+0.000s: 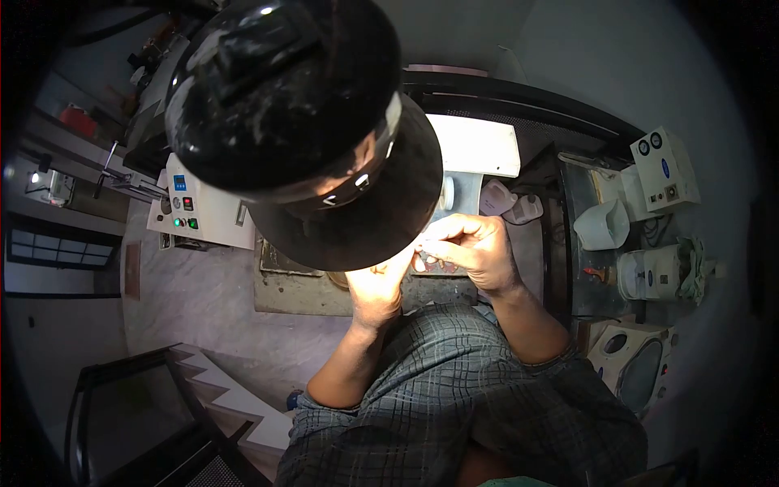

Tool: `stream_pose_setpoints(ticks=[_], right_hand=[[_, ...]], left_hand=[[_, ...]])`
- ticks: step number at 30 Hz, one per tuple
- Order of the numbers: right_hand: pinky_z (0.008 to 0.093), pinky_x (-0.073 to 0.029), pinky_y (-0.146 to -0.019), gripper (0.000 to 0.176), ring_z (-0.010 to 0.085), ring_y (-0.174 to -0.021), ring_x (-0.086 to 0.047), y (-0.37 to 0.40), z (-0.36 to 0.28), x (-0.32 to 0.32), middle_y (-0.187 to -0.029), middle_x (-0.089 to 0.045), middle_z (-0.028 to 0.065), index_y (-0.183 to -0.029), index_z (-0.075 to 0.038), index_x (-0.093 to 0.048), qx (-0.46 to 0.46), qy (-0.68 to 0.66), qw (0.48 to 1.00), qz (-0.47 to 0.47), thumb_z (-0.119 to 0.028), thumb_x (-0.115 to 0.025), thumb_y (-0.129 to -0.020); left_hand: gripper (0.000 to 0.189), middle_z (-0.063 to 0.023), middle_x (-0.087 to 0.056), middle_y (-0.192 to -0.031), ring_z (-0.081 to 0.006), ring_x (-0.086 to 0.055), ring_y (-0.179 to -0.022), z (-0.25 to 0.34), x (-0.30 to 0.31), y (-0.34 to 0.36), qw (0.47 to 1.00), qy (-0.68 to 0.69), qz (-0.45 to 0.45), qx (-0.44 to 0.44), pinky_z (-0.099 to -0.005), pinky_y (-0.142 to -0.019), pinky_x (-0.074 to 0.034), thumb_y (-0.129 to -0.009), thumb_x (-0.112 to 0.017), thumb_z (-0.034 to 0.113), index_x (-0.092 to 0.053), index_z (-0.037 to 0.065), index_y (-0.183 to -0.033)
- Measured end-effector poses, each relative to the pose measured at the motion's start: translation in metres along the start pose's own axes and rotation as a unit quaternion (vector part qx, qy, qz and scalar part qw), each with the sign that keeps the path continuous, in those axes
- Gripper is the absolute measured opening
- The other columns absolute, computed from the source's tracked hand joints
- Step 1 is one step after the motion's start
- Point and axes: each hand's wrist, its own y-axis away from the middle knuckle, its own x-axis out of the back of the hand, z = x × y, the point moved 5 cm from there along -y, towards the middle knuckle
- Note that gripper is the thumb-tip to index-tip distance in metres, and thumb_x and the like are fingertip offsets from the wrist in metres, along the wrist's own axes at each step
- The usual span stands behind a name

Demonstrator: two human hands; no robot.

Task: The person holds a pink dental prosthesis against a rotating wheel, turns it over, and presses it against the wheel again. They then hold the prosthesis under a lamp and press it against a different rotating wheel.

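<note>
Under a large black lamp shade (357, 203), my two hands meet over the workbench (304, 299) in bright light. My right hand (479, 250) has its thumb and forefinger pinched together; what lies between them is too small and overexposed to name. Close beside it, my left hand (380, 286) is raised with its fingers drawn together at the right hand's fingertips. The shade covers part of the left hand, and whatever it grips cannot be made out. Below the fingers shows a reddish, speckled patch of the bench (442, 266).
A white control box (213, 213) with lit buttons stands left of the lamp. Behind the hands is a brightly lit white box (479, 144). White plastic jugs (497, 197) sit to its right. A side table holds a white pitcher (602, 225) and a gauge unit (665, 172).
</note>
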Motion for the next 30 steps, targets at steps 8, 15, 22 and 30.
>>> stream_pose_setpoints(ticks=[8, 15, 22, 30], right_hand=[[0.0204, -0.048, -0.062, 0.008, 0.0097, -0.07, -0.059, 0.007, -0.014, -0.004, -0.079, -0.062, 0.0072, -0.085, 0.005, -0.06, 0.045, 0.002, 0.999, -0.002, 0.003, -0.061, -0.077], [0.0201, -0.048, -0.061, 0.007, 0.0083, -0.07, -0.059, 0.005, -0.009, 0.005, -0.079, -0.062, 0.007, -0.081, 0.002, -0.062, 0.089, 0.129, 0.987, 0.036, 0.003, -0.064, -0.074], [0.0234, -0.05, -0.066, 0.014, 0.0146, -0.073, -0.062, 0.006, -0.018, 0.006, -0.085, -0.063, 0.0116, -0.082, 0.004, -0.063, 0.191, 0.27, 0.942, 0.046, 0.005, -0.066, -0.069], [0.0241, -0.05, -0.065, 0.017, 0.0148, -0.072, -0.062, 0.008, -0.019, 0.007, -0.086, -0.063, 0.0124, -0.085, 0.004, -0.062, 0.165, 0.257, 0.952, 0.013, 0.006, -0.065, -0.069]], left_hand=[[0.011, -0.0079, -0.061, -0.077, -0.0112, -0.057, -0.063, 0.007, -0.013, -0.001, 0.994, 0.095, 0.015, 0.053, -0.021, -0.058, -0.046, -0.079, -0.057, -0.006, -0.061, -0.008, -0.09], [0.015, -0.0126, -0.059, -0.083, -0.015, -0.057, -0.068, 0.005, -0.01, -0.002, 0.999, -0.008, 0.048, -0.016, -0.0251, -0.06, -0.049, -0.079, -0.057, -0.005, -0.055, -0.006, -0.094], [0.025, -0.0094, -0.059, -0.09, -0.0113, -0.056, -0.079, 0.002, -0.024, 0.001, 0.996, -0.072, 0.028, -0.052, -0.0192, -0.062, -0.045, -0.077, -0.06, -0.006, -0.056, -0.005, -0.102], [0.025, -0.0078, -0.058, -0.089, -0.011, -0.054, -0.079, 0.001, -0.025, 0.0, 0.996, -0.087, 0.025, -0.028, -0.0199, -0.066, -0.045, -0.076, -0.06, -0.008, -0.057, -0.004, -0.1]])
